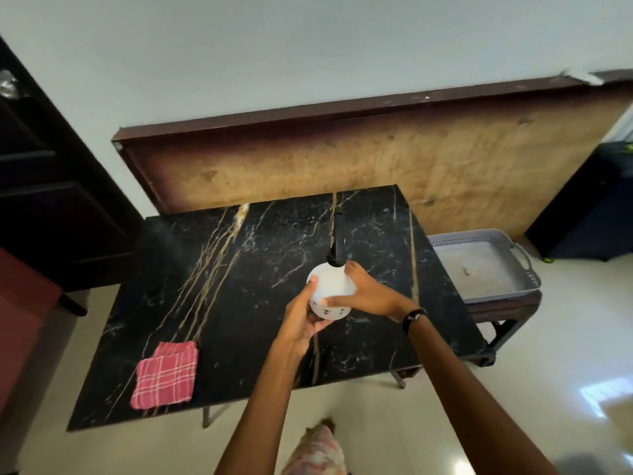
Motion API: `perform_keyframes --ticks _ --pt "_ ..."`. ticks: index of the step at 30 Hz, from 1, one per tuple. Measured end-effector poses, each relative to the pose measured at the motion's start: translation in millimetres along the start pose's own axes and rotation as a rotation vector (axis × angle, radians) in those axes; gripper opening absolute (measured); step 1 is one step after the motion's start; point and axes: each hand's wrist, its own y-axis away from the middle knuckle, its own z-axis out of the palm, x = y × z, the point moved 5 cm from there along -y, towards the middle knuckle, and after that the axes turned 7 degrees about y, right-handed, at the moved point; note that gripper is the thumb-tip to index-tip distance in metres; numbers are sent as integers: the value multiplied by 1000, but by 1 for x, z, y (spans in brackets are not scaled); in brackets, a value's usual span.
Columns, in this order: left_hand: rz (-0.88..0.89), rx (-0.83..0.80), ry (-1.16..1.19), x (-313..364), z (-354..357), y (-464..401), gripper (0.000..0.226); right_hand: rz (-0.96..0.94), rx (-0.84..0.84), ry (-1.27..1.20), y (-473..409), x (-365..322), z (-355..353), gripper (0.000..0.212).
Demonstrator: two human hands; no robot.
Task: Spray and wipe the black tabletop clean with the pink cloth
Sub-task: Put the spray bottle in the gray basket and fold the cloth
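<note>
A: Head view, lowest part of the frame first: what's there?

B: A bit of patterned clothing at the bottom centre, and two bare forearms reaching up from the bottom edge toward the middle.

A: And the hands?

B: Both are clasped on the bottle (330, 289), a white one with a black spray head, at frame centre. The left hand (305, 320) cups its lower left side and base. The right hand (364, 293) wraps its right side, fingers across the front, thumb up by the neck. A dark band sits on the right wrist.

A: Is the bottle standing on the table?

B: I can't tell whether its base touches the top or hangs just above it. The nozzle points away, toward the upper part of the frame.

A: The cloth?

B: The cloth (166, 375), pink with pale checks, lies folded and flat at the lower left of the table (239, 269), near the front edge, well apart from both hands.

A: The table itself?

B: Black with gold and white veins, filling the middle.

A: Farther back?

B: A grey tray (479, 265) on a low stand at right, just beside the table. Behind, a board (376, 159) leans against the pale wall.
</note>
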Motion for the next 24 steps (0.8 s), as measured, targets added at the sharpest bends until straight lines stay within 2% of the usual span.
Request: perform_keyframes --ticks 5,7,10,14,17,24 --pt "-38 -38 8 -18 55 -37 48 37 139 -37 0 30 -55 37" --pt "-51 -40 5 -23 75 -54 49 60 184 2 -5 45 -74 42" --pt "-75 -42 10 -29 103 -80 39 117 233 74 -17 68 -101 54" --pt "-106 -37 19 -34 137 -112 44 166 278 162 -33 85 -135 62" --pt "-127 -33 7 -39 157 -132 48 244 373 181 -42 106 -155 68" --pt "-146 2 -22 -62 196 -166 46 332 545 -19 -44 150 -191 47"
